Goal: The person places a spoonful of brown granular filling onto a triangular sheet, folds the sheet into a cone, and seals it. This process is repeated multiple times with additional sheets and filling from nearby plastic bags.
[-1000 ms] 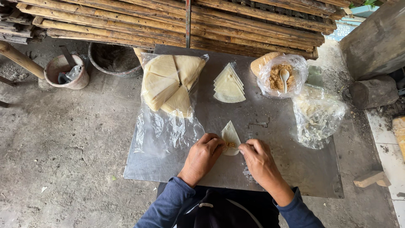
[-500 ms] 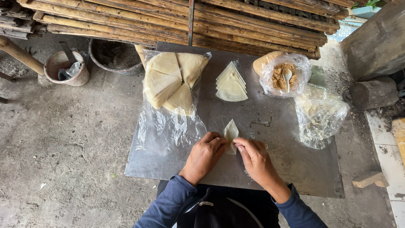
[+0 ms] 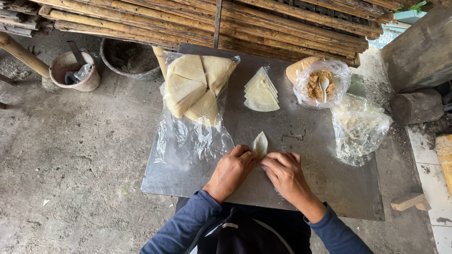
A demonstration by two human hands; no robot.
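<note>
While both hands meet at lower centre of the frame, the inventory stands as follows.

Left hand (image 3: 234,168): fingers curled together, pinching the lower left edge of a small pale wrapper (image 3: 260,144). Right hand (image 3: 284,173): fingers likewise closed on the wrapper's lower right edge, fingertips touching those of the other hand. Wrapper: partly folded, its pointed tip standing up just above the knuckles, its base hidden under the fingers; it rests on the counter (image 3: 310,188), a grey metal sheet.

Step in hand, by judgement: folding or sealing one filled wrapper. The next move would call for firm, even pressure along the seam, with the point kept aligned so the fold does not gape.

Other items:
- Stack of cut triangular wrappers (image 3: 260,90), upper centre, apart from the hands.
- Clear plastic bag (image 3: 188,136) holding large wedge-shaped sheets (image 3: 195,84), upper left of the counter.
- Bag of brown crumbly filling (image 3: 314,87) with a white spoon (image 3: 323,84) in it, upper right.
- Crumpled clear bag with pale shreds (image 3: 359,129), right edge of the counter.
- Bamboo poles (image 3: 282,23) across the top of the frame.
- Two pots (image 3: 77,70) on the ground, upper left.
- Log stump (image 3: 416,106), far right.
</note>
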